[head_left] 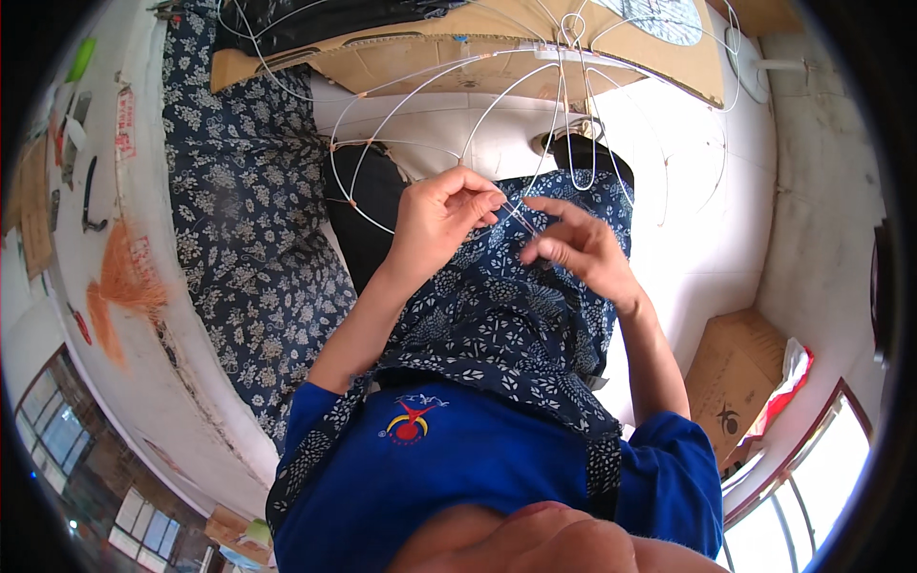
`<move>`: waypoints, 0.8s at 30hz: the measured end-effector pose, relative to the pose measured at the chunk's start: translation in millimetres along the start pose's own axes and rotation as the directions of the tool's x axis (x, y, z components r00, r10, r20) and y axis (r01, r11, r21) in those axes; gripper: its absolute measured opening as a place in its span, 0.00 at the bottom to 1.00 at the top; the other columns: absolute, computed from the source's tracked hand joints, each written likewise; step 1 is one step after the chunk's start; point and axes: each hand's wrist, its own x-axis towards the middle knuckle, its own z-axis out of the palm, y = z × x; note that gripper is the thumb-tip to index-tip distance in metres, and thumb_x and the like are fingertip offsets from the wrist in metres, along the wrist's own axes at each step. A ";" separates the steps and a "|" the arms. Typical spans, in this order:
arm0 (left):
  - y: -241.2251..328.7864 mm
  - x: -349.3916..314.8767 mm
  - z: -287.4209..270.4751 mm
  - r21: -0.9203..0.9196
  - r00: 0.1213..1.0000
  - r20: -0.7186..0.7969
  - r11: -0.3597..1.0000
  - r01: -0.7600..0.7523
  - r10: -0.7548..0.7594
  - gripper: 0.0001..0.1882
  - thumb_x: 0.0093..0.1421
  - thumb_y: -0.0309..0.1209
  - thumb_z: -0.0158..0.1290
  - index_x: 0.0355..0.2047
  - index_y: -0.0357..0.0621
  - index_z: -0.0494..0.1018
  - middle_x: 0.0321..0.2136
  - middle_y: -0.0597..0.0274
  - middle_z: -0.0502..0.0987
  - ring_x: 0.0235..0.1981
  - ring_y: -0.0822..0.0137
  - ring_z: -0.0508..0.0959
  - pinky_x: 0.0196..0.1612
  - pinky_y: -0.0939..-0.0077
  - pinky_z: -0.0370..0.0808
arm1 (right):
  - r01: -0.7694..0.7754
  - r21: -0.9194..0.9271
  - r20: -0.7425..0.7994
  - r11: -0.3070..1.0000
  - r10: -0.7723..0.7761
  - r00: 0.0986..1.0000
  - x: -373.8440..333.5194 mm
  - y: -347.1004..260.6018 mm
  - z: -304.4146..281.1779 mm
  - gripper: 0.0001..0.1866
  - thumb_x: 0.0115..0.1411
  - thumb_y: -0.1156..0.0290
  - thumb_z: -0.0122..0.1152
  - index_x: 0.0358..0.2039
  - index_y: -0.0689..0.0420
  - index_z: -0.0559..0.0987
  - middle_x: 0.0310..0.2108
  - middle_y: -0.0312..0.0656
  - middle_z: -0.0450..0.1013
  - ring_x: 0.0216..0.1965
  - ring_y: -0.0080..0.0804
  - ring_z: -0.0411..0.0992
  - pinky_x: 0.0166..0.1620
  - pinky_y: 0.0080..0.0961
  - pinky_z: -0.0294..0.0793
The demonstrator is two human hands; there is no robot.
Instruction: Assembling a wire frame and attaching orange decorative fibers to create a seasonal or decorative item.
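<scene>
A frame of bent white wire, with curved loops and small orange-brown bindings at some joints, spreads out in front of me over my lap and the cardboard. My left hand is closed, thumb and forefinger pinching thin wires of the frame at its near end. Close by on the right, my right hand has its thumb and forefinger apart, on either side of thin wires that run from the left fingertips. Whether a fine thread lies between those fingers is too small to tell. Beneath both hands is my dark blue patterned apron.
A cut cardboard sheet lies beyond the frame, dark material on its left part. To the left, a table bears floral cloth, an orange fibre bundle and a dark hooked tool. A cardboard box stands at the right.
</scene>
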 end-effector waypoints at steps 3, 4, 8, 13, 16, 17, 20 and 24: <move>2.2 7.5 0.8 0.084 0.996 0.062 0.994 -0.065 0.060 0.04 0.57 0.25 0.55 0.29 0.36 0.73 0.23 0.64 0.77 0.25 0.78 0.77 0.27 0.84 0.73 | 0.017 0.005 -0.161 1.000 -0.015 0.987 -1.9 14.0 -5.1 0.13 0.59 0.70 0.59 0.44 0.59 0.76 0.25 0.32 0.74 0.28 0.12 0.69 0.30 0.12 0.66; 2.4 8.1 0.2 0.079 0.997 0.052 0.995 -0.064 0.060 0.04 0.57 0.25 0.55 0.29 0.36 0.73 0.23 0.64 0.77 0.25 0.78 0.77 0.27 0.84 0.73 | 0.012 0.000 -0.154 1.000 -0.012 0.988 0.0 12.2 -7.6 0.13 0.59 0.70 0.59 0.44 0.59 0.76 0.25 0.32 0.74 0.28 0.12 0.69 0.30 0.12 0.66; 6.8 9.4 2.3 0.366 0.972 0.165 0.905 -0.217 0.167 0.02 0.57 0.23 0.54 0.29 0.36 0.74 0.25 0.61 0.77 0.27 0.74 0.78 0.29 0.82 0.74 | -0.020 -0.192 -0.221 0.981 -0.023 0.975 6.5 9.2 -12.8 0.07 0.59 0.73 0.58 0.37 0.60 0.78 0.26 0.31 0.74 0.28 0.14 0.69 0.31 0.13 0.67; 17.7 9.0 5.6 0.677 0.914 0.240 0.617 -0.400 0.328 0.05 0.53 0.28 0.56 0.26 0.41 0.72 0.22 0.60 0.74 0.24 0.60 0.76 0.26 0.71 0.72 | 0.081 -0.678 -0.179 0.730 -0.271 0.946 7.8 -13.0 4.8 0.16 0.52 0.74 0.63 0.43 0.59 0.76 0.46 0.42 0.71 0.29 0.29 0.75 0.35 0.20 0.74; 18.3 9.7 4.1 0.802 0.897 0.276 0.432 -0.413 0.344 0.06 0.52 0.30 0.56 0.25 0.42 0.70 0.22 0.60 0.73 0.24 0.57 0.75 0.26 0.67 0.71 | 0.011 -0.878 -0.200 0.478 -0.387 0.900 8.8 -26.0 6.6 0.24 0.47 0.68 0.67 0.47 0.57 0.74 0.48 0.40 0.70 0.41 0.38 0.72 0.45 0.30 0.70; 19.4 9.2 5.4 0.802 0.897 0.279 0.431 -0.414 0.343 0.06 0.52 0.30 0.56 0.25 0.42 0.70 0.22 0.60 0.73 0.24 0.57 0.75 0.26 0.67 0.71 | 0.027 -0.975 -0.096 0.220 -0.528 0.843 10.6 -29.7 8.2 0.25 0.46 0.66 0.68 0.47 0.56 0.74 0.48 0.39 0.71 0.45 0.40 0.70 0.48 0.33 0.67; 27.9 9.0 10.3 0.741 0.891 0.310 0.504 -0.444 0.331 0.06 0.52 0.29 0.55 0.25 0.42 0.69 0.21 0.60 0.73 0.23 0.58 0.75 0.26 0.69 0.71 | 0.295 -0.675 -0.038 0.676 -0.432 0.901 17.6 -25.9 14.1 0.24 0.56 0.61 0.59 0.51 0.60 0.71 0.46 0.46 0.71 0.48 0.41 0.67 0.53 0.34 0.62; 36.5 12.9 9.4 0.588 0.930 0.232 0.720 -0.368 0.285 0.04 0.53 0.26 0.55 0.26 0.41 0.70 0.21 0.59 0.72 0.20 0.62 0.74 0.24 0.72 0.69 | 0.105 0.069 -0.096 0.992 -0.098 0.991 17.0 -14.9 22.8 0.18 0.65 0.61 0.48 0.49 0.61 0.69 0.28 0.36 0.68 0.28 0.18 0.65 0.32 0.14 0.63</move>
